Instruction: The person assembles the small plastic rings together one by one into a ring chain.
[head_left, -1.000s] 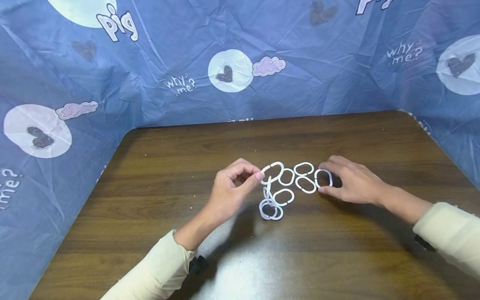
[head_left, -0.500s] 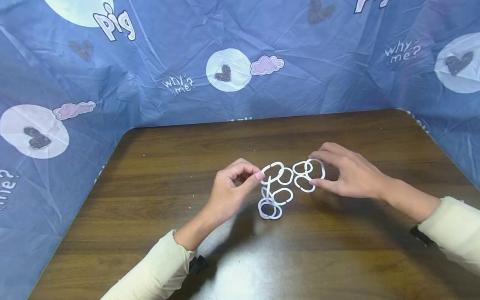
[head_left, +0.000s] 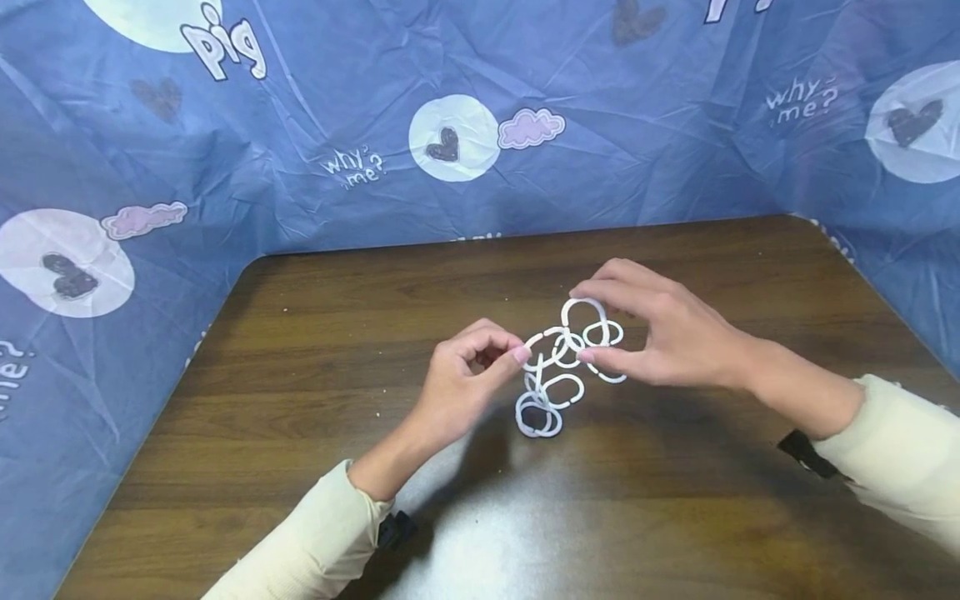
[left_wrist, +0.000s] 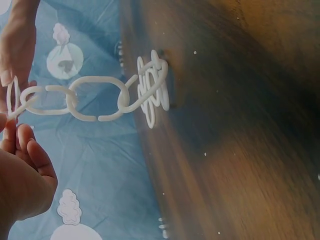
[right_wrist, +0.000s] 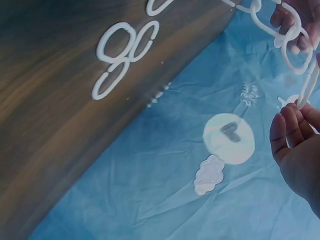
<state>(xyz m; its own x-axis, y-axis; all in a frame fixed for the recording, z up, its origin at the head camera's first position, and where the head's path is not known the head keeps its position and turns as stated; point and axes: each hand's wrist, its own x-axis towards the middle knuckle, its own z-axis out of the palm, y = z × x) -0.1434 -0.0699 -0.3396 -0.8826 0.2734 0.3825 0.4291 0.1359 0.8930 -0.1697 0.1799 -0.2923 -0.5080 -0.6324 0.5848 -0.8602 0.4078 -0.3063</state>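
My left hand [head_left: 468, 375] pinches the top of a chain of white plastic C-shaped links [left_wrist: 97, 79] between thumb and fingertips. The chain hangs down, and its lower links [head_left: 518, 414] lie bunched on the table. A single white link [head_left: 582, 301] is held by my right hand [head_left: 675, 333], thumb at one side and fingers at the other. In the head view this link overlaps the chain's top link, close to my left fingertips. From the left wrist, both hands appear close together at the chain's upper end.
Several loose white links [right_wrist: 100, 47] lie on the brown wooden table [head_left: 375, 317], partly behind my right thumb in the head view. A blue printed cloth [head_left: 315, 108] hangs behind the table's far edge.
The right hand has lifted its link from the table's right side and carried it left and up to the chain's top. My left hand has stayed almost still, pinching the chain.
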